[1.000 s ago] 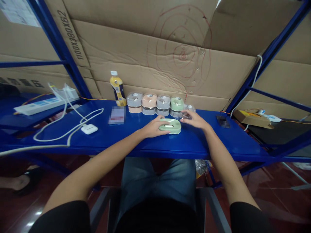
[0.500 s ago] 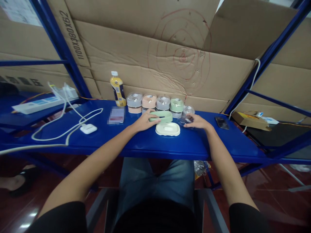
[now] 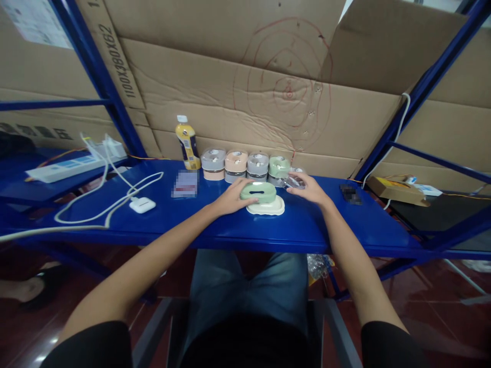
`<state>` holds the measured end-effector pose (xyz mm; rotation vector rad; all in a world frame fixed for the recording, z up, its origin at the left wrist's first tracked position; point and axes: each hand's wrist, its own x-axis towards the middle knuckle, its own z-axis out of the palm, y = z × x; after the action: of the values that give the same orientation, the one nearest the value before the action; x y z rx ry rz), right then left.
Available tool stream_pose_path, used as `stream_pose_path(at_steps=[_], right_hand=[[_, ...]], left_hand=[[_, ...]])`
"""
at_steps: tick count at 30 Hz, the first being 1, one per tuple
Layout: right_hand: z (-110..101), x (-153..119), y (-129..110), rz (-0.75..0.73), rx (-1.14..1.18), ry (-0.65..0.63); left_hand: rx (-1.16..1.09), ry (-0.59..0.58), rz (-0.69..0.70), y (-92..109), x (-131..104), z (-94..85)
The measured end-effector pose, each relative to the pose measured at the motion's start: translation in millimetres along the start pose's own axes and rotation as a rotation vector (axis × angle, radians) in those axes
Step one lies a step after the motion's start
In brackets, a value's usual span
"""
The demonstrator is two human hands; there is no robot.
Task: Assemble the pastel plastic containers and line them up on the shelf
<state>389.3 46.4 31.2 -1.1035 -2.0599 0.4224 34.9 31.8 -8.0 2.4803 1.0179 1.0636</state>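
My left hand (image 3: 231,198) grips the left end of a pale green oval box part with a slot (image 3: 266,188). This green part is just above a cream oval tray (image 3: 273,208) on the table and covers its back portion. In my right hand (image 3: 313,191) is a clear plastic cover (image 3: 293,181), pinched by the fingers to the right of the green part. Behind both hands stand stacked round-cornered boxes in a row: a grey one (image 3: 213,159), a peach one (image 3: 236,161), another grey one (image 3: 258,163) and a green one (image 3: 280,166), with clear lids.
At the back left stands a yellow drink bottle (image 3: 187,144), with a blurred phone-like item (image 3: 185,184) before it. A white earphone case (image 3: 142,205) and cables lie on the left of the blue table (image 3: 230,230). A dark object (image 3: 350,194) lies at right. Cardboard (image 3: 184,71) backs the table.
My left hand has brought the green part forward and right, over the cream tray, tilting its slotted top toward me. My right hand has lifted the clear cover slightly up and to the left.
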Motion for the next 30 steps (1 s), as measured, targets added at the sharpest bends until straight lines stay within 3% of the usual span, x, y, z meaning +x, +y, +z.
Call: stream_pose_path(at_steps=[5, 10, 24, 30], right_hand=[[30.0, 0.6, -30.6, -0.221, -0.012, -0.121], [52.1, 3.1, -43.2, -0.277, -0.091, -0.203], [55.2, 1.4, -51.5, -0.235, -0.212, -0.281], [56.9, -4.4, -46.5, -0.249, -0.214, -0.333]], left_hand=[[-0.077, -0.051, -0.055, 15.6, 7.4, 27.9], [-0.121, -0.087, -0.124, 20.3, 9.8, 33.4], [-0.082, -0.105, 0.023, 17.6, 6.1, 38.3], [-0.080, -0.134, -0.030, 11.0, 4.4, 35.3]])
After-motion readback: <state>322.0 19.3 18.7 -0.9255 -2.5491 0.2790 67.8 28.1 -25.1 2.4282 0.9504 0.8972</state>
